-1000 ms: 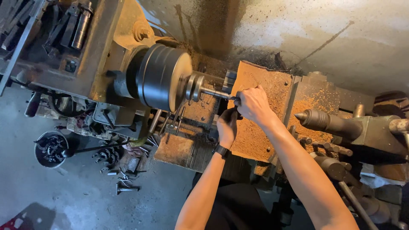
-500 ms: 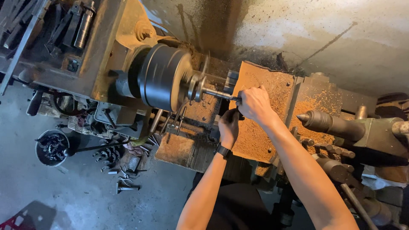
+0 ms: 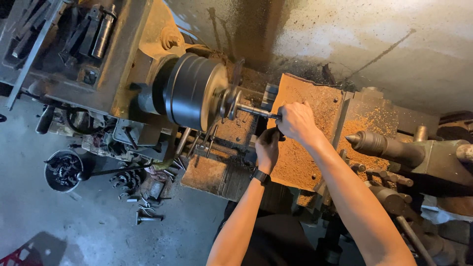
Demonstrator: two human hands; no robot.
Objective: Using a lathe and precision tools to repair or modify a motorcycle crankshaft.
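You are closing your right hand [image 3: 295, 120] on the near end of the steel rod [image 3: 256, 112] sticking out of the lathe chuck [image 3: 194, 91]; your left hand [image 3: 268, 148] is curled just below, grip unclear. Rod is likely stiff, heavy, oily: be holding it near the free end.

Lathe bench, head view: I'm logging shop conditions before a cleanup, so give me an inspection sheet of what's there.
Surface: the lathe carriage plate is coated in orange-brown chips and dust.
Job's things: a thin metal rod sticks out of the dark round chuck; the tailstock centre stands apart to the side.
Clutter: loose metal parts lie on the concrete floor by a round tub of scrap; tools sit in the tray on the headstock.
Grippers: right hand closed at the rod's end; left hand just under it, a dark wrist band on it.
Cables: nothing seen.
Surroundings: stained pale wall behind the machine.
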